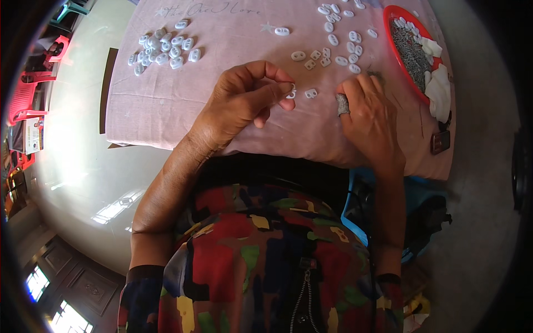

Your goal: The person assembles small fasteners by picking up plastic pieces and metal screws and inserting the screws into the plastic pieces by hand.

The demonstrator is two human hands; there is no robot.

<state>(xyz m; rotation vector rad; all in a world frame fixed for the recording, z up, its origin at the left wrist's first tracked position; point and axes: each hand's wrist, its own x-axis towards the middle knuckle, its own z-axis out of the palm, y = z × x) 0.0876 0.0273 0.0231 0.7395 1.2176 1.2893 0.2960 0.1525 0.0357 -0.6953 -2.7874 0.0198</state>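
Note:
Above the near part of the pink cloth my left hand (244, 97) pinches a small white plastic piece (291, 91) between thumb and fingertips. Another white piece with holes (311, 94) lies on the cloth between my two hands. My right hand (367, 108) rests low over the cloth with its fingers curled under, a grey wrap (342, 105) around one digit. What those fingers hold, if anything, is hidden. Just beyond both hands lie several flat white pieces with holes (315, 55). Farther back are loose oval white pieces (353, 47).
A heap of white oval pieces (161, 49) sits at the left of the table (183, 105). On the right, a red tray (390, 41) contains grey metal bits (408, 50), white pieces and white cloth (438, 91). A small dark object (440, 142) lies near the right edge.

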